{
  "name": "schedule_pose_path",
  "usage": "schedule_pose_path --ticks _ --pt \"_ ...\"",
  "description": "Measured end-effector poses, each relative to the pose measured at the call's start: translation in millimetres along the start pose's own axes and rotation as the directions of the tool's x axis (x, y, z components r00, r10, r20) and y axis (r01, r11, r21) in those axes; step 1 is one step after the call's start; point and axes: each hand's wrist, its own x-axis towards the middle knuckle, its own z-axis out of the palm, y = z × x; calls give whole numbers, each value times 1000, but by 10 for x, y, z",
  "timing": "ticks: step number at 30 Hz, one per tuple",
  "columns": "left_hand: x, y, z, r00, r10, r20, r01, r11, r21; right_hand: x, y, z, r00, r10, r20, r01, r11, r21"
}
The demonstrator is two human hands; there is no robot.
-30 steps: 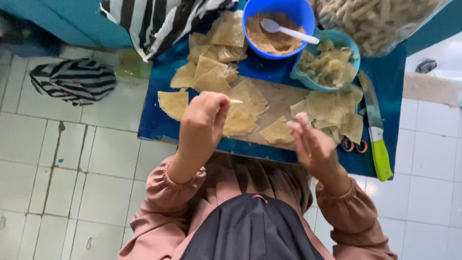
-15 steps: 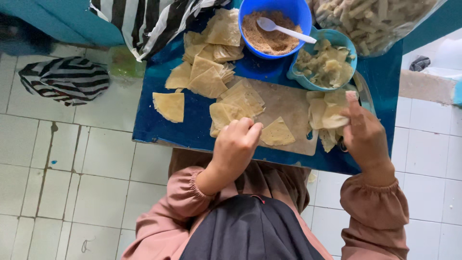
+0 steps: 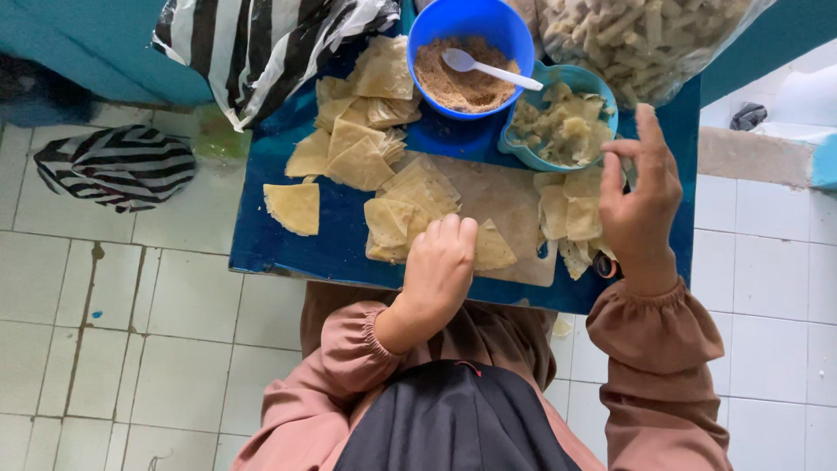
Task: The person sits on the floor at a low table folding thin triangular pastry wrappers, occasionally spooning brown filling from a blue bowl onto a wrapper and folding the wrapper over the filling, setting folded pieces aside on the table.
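Left hand (image 3: 438, 266) lies knuckles up on the wooden board (image 3: 510, 205), fingers curled down over a thin triangular wrapper (image 3: 493, 249) whose corner pokes out to the right of the fingers; whether the hand actually grips it cannot be told from above. Just left of the fingers sits a small stack of wrappers (image 3: 392, 222), also on the board.

Right hand (image 3: 641, 196) is raised over the board's right end, fingers loosely spread and half open, thumb and forefinger close together (nothing visibly pinched between them). Under and beside it lies another pile of wrappers (image 3: 567, 209).

Behind the board, a teal bowl (image 3: 516, 155) holds lumpy pale filling, and touching it on the left is a blue bowl (image 3: 440, 35) of brown crumbs with a white spoon (image 3: 488, 68) resting in it. More wrappers (image 3: 366, 113) are scattered toward the far left of the blue table (image 3: 288, 249), with a single one (image 3: 295, 208) lying apart near the left edge. A striped plastic bag (image 3: 253, 44) hangs over the table's far corner, a clear bag of pale sticks (image 3: 645, 35) sits at the far right, and a striped bundle (image 3: 113, 166) lies on the tiled floor (image 3: 131, 331).
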Motion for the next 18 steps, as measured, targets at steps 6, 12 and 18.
schedule_pose_path --ticks 6,12,18 --pt "-14 7 12 997 -15 72 11 999 50 489 98 534 957 223 187 -270 919 288" --pt "38 111 22 999 32 -38 -39 983 -178 860 323 1158 824 432 366 -565 581 586" --pt "76 98 87 999 13 35 -3 962 -272 932 147 1375 905 364 220 -407 587 700"
